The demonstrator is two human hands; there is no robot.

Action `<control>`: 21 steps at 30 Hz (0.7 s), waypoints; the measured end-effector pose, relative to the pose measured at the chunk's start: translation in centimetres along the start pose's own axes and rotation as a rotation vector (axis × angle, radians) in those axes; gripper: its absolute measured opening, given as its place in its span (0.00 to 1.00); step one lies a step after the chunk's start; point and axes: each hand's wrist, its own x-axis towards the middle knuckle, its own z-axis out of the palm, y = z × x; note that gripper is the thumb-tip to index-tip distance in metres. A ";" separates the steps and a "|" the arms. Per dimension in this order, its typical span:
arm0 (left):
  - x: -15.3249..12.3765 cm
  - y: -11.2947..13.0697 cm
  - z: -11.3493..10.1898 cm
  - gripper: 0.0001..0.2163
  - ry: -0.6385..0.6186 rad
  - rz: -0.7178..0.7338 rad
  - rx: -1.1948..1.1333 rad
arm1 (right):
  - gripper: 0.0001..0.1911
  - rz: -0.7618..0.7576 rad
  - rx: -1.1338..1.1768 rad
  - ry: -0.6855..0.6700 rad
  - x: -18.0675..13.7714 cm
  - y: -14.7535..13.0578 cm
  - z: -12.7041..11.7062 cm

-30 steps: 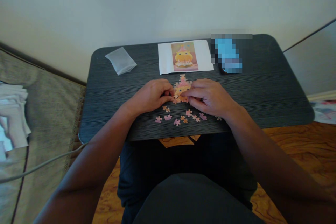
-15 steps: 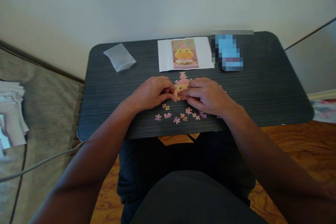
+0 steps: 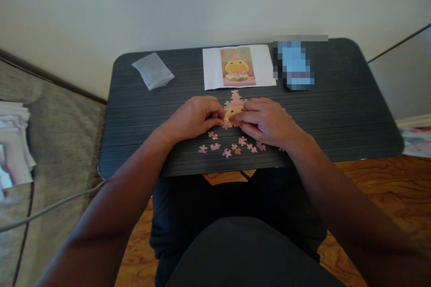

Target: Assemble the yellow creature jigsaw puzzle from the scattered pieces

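A partly joined jigsaw puzzle (image 3: 235,106) lies on the dark table between my hands, showing a yellow face and a pink hat. My left hand (image 3: 198,117) is closed at its lower left side, thumb and fingers pinching a puzzle piece at the edge. From the right, my right hand (image 3: 266,119) reaches over the puzzle, its fingertips pressed on the lower part and covering the right side. What lies under those fingers is hidden. Several loose puzzle pieces (image 3: 235,149) are scattered just below the hands.
Behind the puzzle lies a white sheet with a printed picture (image 3: 264,67). A clear plastic bag (image 3: 153,71) rests at the back left of the table (image 3: 353,112). At the back right is a pixelated blue item (image 3: 296,65). A cable (image 3: 50,208) runs past the left edge.
The view has shifted very slightly. Both hands stay at the puzzle in nearly the same pose, and the loose pieces lie as before.
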 end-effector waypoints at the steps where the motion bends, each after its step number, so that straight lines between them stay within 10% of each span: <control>1: 0.0 0.0 0.0 0.02 0.002 0.004 -0.004 | 0.16 -0.003 0.000 0.002 0.0 0.0 0.0; 21: 0.2 0.0 0.2 0.02 0.025 -0.054 -0.036 | 0.17 0.015 0.013 0.010 0.0 -0.1 -0.1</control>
